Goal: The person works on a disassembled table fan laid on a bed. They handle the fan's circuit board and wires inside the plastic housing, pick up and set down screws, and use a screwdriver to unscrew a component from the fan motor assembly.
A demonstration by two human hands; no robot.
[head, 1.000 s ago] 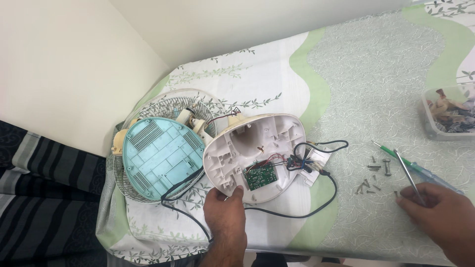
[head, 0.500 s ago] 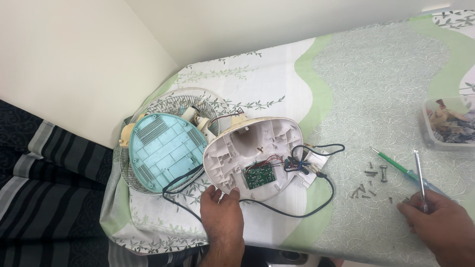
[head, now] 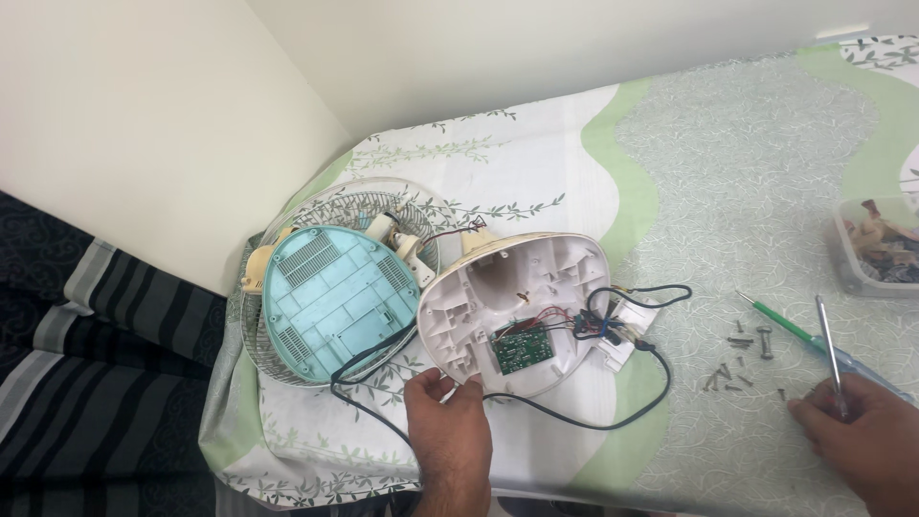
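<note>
grille cover (head: 330,311) left of housing (head: 517,306) | screws (head: 742,369) right | tub (head: 876,249) far right

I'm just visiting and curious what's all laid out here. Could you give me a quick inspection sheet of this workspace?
Surface: table under a leaf-patterned green and white cloth.
Job's things: opened white casing with green circuit board; screwdriver.
Clutter: blue cover, wire grille, loose screws, green screwdriver, plastic tub.
Hands: left hand on the casing's edge; right hand holding the screwdriver.
Cables: black cord looping round the casing.
Surroundings: cream wall, striped fabric.
</note>
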